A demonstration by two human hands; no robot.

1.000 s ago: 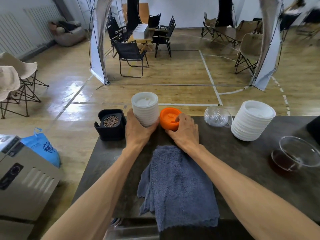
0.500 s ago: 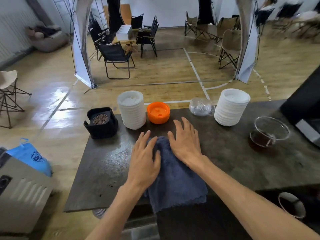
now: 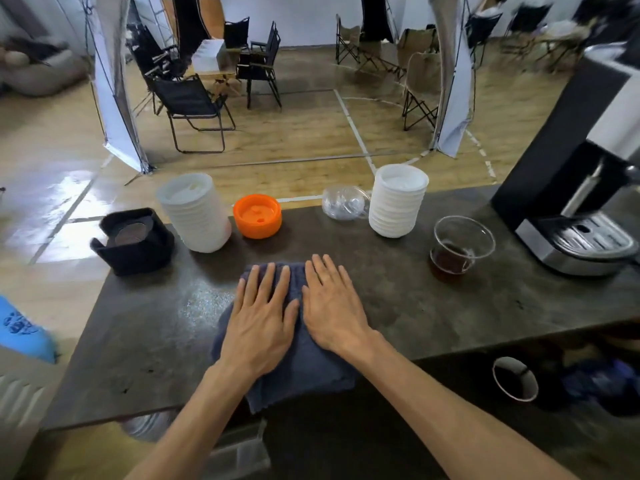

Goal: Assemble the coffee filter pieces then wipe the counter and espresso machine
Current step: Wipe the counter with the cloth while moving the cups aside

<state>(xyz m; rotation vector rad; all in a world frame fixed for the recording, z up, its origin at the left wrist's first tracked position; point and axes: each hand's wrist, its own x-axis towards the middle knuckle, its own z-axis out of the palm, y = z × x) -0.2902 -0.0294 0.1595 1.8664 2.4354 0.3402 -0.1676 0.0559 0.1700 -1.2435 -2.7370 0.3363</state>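
Forearms enter from the bottom of the frame and meet at the centre, where both hands lie flat on a blue towel. The left hand rests palm down with straight, slightly spread fingers, its fingertips reaching the towel's far edge. The right hand lies just beside it, thumbs nearly touching, fingers also straight and pressed onto the cloth; neither hand curls round anything. The towel's near edge hangs over the front of the dark counter.

Beyond the hands, along the counter's far edge, stand from left to right a black holder, a ribbed white stack, an orange filter piece, a clear dome lid on its side, and a second white stack. The dome lid touches or nearly touches that stack. Right of centre stands a clear cup with dark liquid at its bottom. An espresso machine fills the right edge of the frame. Folding chairs stand on the wooden floor in the upper part.
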